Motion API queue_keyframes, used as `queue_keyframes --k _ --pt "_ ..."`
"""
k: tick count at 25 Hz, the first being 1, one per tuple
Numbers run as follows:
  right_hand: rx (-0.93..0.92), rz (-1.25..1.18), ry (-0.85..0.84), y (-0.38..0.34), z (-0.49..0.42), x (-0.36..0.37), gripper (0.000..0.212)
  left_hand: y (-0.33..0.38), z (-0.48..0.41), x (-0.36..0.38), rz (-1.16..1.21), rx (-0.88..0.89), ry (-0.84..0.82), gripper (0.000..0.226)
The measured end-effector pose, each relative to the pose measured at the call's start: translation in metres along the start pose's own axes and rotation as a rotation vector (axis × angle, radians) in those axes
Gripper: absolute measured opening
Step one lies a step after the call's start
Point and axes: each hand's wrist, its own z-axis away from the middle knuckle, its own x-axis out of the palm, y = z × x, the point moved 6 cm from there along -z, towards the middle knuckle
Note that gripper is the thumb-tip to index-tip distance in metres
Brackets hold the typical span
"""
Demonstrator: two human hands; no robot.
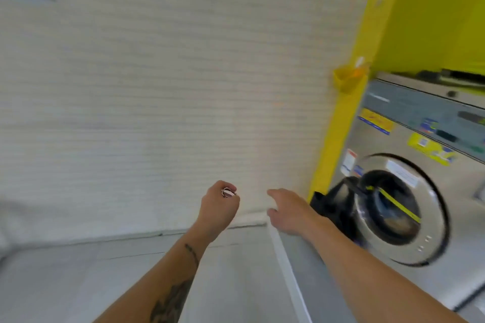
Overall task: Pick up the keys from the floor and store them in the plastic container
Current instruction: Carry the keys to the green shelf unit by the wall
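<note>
Left hand [219, 207] was fisted around the keys [228, 192], a metal ring showing at the knuckles, well left of the washing machine [409, 191]. Right hand [287, 211] was spread and held nothing, just left of the machine's open door [401, 207]. Yellow plastic container [343, 77] hung on the yellow trim, above and left of the machine. Frame was motion-blurred. Risk, judged: container mouth looked small; a fast reach could drop the keys past its rim.
</note>
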Motion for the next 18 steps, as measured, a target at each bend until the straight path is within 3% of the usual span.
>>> queue_keyframes --k 11,18 --pt "-0.451 -0.001 -0.109 -0.432 -0.058 0.127 0.059 -0.066 0.030 -0.443 0.008 -0.104 0.452 0.013" --pt "-0.738 0.042 -0.213 -0.670 -0.075 0.196 0.059 -0.101 0.091 -0.657 0.009 -0.162 0.751 0.016"
